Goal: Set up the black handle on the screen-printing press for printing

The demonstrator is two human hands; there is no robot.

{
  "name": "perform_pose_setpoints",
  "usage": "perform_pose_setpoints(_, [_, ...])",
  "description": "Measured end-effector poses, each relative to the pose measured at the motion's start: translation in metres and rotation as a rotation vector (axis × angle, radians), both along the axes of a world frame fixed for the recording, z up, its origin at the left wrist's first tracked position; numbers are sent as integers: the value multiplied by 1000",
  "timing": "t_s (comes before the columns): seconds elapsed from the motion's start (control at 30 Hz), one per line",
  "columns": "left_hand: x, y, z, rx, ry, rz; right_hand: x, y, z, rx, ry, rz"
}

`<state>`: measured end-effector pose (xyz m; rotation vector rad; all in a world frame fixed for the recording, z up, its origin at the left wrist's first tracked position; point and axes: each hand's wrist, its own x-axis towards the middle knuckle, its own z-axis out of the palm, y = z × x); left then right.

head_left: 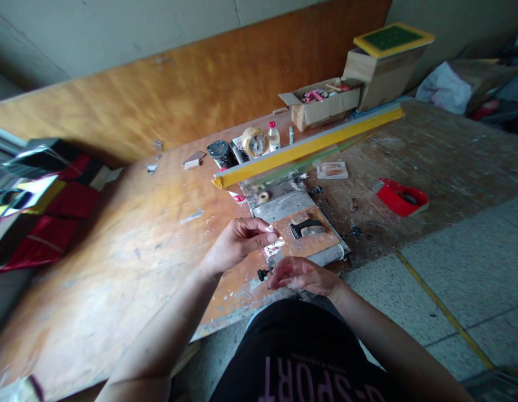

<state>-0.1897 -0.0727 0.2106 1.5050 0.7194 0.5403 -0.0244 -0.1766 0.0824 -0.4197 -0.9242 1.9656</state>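
My left hand (246, 240) pinches a small clear, shiny piece of plastic film (274, 246) between thumb and fingertips, above the near end of a grey metal plate (284, 204). Just below and to the right, my right hand (303, 274) is blurred, its fingers loosely curved near the film's lower edge; whether it touches the film is unclear. A black-handled tool (307, 228) lies on the wooden part of the plate, beyond my right hand. A small tape roll (263, 197) rests at the plate's far left.
A long yellow-edged frame (309, 148) slants across above the plate. Behind it stand a bottle (274, 137), a large tape roll (255, 142) and a dark can (221, 152). A red tape dispenser (402, 197) lies right; an open carton (326, 106) sits at the back.
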Motion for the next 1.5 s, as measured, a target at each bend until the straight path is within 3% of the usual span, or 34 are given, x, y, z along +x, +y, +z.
perform_pose_setpoints(0.17, [-9,13,-8,20,25,7,10,-14,-12,-119,-166,-94])
perform_pose_setpoints(0.27, [-13,29,-21,13,72,2,15,-23,-20,-166,-328,-262])
perform_pose_setpoints(0.47, [-3,76,-79,-66,243,11,8,-35,-39,-128,-689,-764])
perform_pose_setpoints(0.53, [3,88,-98,-117,256,31,0,-35,-45,-178,-679,-822])
perform_pose_setpoints(0.63, [7,95,-115,-155,204,43,-10,-33,-50,-355,-369,-725])
perform_pose_setpoints(0.73, [3,95,-117,-130,111,25,-13,-33,-47,-549,-63,-594])
perform_pose_setpoints(0.83, [-4,92,-112,-73,46,50,-13,-36,-42,-637,4,-532])
perform_pose_setpoints(1.27, [-21,86,-109,-35,-14,121,-27,-41,-37,-637,196,-433])
perform_pose_setpoints(1.5, [-21,86,-110,-40,-20,126,-30,-43,-34,-457,-7,-624])
